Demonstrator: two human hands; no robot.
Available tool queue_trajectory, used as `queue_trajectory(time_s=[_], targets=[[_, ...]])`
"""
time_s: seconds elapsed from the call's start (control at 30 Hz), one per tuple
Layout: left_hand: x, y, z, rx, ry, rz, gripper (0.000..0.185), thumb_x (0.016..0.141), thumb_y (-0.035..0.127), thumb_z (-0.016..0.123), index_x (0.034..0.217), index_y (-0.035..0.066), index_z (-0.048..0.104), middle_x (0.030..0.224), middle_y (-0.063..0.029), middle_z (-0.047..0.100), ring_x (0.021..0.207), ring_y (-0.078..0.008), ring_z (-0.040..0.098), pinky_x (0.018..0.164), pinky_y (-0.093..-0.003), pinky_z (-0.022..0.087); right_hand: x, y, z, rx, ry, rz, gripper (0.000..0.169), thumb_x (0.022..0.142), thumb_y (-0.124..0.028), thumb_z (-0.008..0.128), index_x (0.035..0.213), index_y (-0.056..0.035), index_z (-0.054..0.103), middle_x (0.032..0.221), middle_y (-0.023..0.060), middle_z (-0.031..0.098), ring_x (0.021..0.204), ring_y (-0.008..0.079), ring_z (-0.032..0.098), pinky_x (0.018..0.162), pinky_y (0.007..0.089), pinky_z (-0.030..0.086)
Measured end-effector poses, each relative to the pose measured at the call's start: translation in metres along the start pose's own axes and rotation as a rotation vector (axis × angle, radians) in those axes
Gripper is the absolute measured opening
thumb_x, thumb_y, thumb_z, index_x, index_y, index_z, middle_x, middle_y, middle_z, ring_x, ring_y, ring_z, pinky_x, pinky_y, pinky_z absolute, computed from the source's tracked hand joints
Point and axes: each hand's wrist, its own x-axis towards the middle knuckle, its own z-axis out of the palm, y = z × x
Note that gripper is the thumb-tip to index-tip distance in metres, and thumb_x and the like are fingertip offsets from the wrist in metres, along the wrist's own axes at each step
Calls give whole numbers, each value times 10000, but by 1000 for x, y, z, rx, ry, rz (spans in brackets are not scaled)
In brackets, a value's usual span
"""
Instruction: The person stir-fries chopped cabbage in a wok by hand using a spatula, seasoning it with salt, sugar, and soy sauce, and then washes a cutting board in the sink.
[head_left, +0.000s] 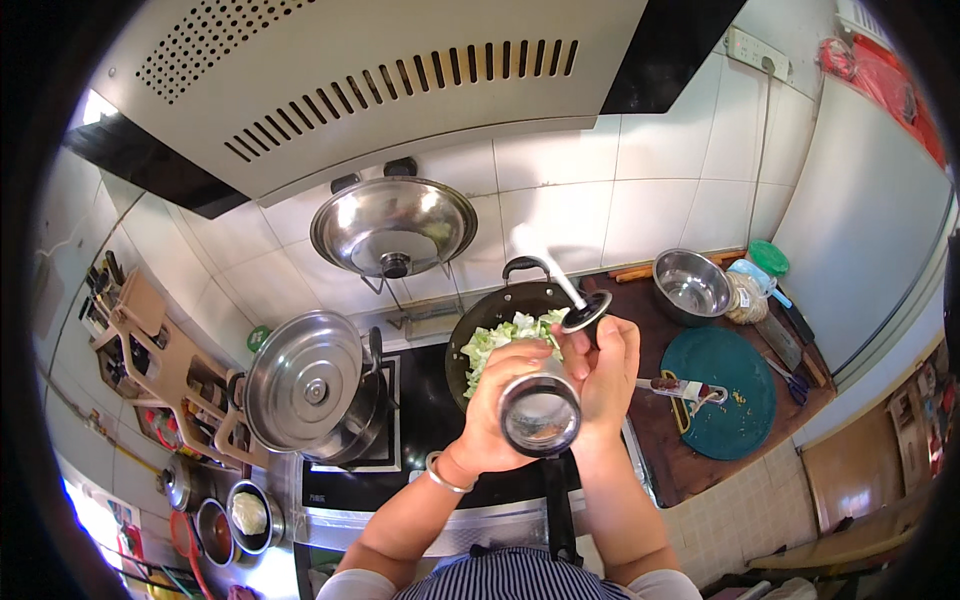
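My left hand (499, 405) is wrapped around a clear jar with a dark rim (540, 416), its end turned up towards the camera. At the jar's far side, my right hand (611, 360) holds a black lid (589, 311) between its fingers, with a white-handled spoon (559, 274) extending from the lid. Both hands are above a dark wok (457, 345) holding chopped pale green leafy vegetable (491, 345). The wok's black handle (557, 510) points towards me, below my forearms. What is inside the jar cannot be told clearly.
A lidded steel pot (352, 420) stands on the left burner. On the wall hangs a domed steel lid (394, 225). To the right are a steel bowl (690, 285), a green round board (720, 405), a peeler (679, 388), a cleaver (780, 341) and scissors (795, 386). The range hood (420, 135) hangs above.
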Motion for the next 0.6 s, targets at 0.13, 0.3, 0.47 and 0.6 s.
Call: queue_trajectory(time_s=[0.13, 0.3, 0.47, 0.6], targets=[[-8, 1, -34, 90, 15, 12, 728, 574, 103, 793, 1167, 79, 371, 1192, -188, 437, 1159, -346, 423, 976, -460, 340, -6, -40, -5, 12, -84, -181, 143, 852, -90, 542, 917, -31, 428, 731, 64, 504, 586, 96, 468, 555, 213, 432], [1, 5, -58, 340, 166, 282, 732, 581, 99, 796, 1183, 81, 381, 1186, -179, 458, 1135, -372, 443, 951, -465, 370, -65, -83, -7, -319, -115, -754, 410, 676, -200, 752, 930, -10, 492, 631, 68, 485, 554, 179, 507, 560, 325, 480], [6, 9, -61, 570, 114, 127, 721, 572, 101, 799, 1168, 51, 396, 1166, -165, 471, 1111, -353, 466, 932, -438, 383, -59, -95, 6, -976, -727, -918, 421, 647, -174, 741, 948, -15, 493, 628, 83, 507, 502, 227, 509, 500, 328, 460], [6, 0, -61, 577, 120, 125, 702, 571, 98, 798, 1154, 61, 409, 1166, -166, 475, 1112, -360, 459, 934, -448, 378, -44, -66, 6, -1121, -734, -919, 360, 658, -97, 726, 949, -37, 522, 601, 51, 488, 476, 228, 474, 439, 326, 373]])
